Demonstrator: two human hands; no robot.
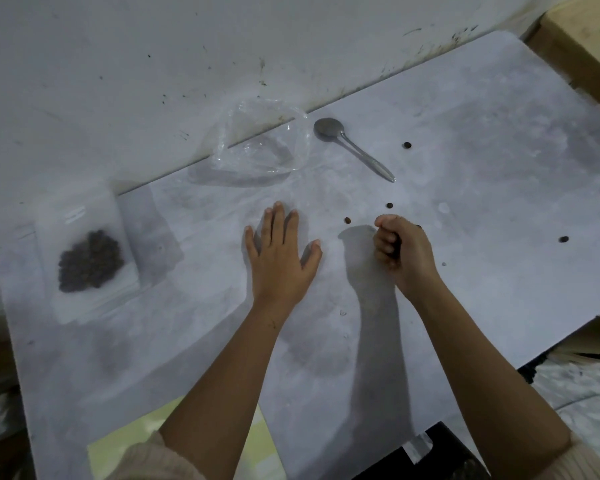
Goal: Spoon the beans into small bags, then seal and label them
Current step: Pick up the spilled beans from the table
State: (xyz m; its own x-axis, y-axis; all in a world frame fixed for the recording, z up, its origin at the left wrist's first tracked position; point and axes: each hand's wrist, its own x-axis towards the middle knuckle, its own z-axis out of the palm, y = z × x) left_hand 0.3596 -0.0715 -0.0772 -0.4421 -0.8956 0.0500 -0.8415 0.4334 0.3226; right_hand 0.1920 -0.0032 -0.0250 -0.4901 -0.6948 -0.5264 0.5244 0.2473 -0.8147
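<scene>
- Head view: the left hand [279,258] lies flat on the tabletop [465,306], fingers [274,216] spread wide.
- Right of it, the right hand [400,249] is curled into a fist; what it holds I cannot tell.
- Loose beans [389,205] lie scattered near that fist.
- Beyond the left hand lie a spoon [352,147] and an empty clear bag [260,143].
- Far left of it, a filled bag [89,259] of beans.

A person's left hand [280,258] lies flat, fingers spread, on a pale marbled table [482,174], while the right hand [403,249] is curled into a loose fist beside it. A small bag of dark beans [90,258] rests at the left edge. An empty clear plastic bag [261,143] and a metal spoon [352,146] lie near the wall, with stray beans [407,145] scattered around the right hand.
</scene>
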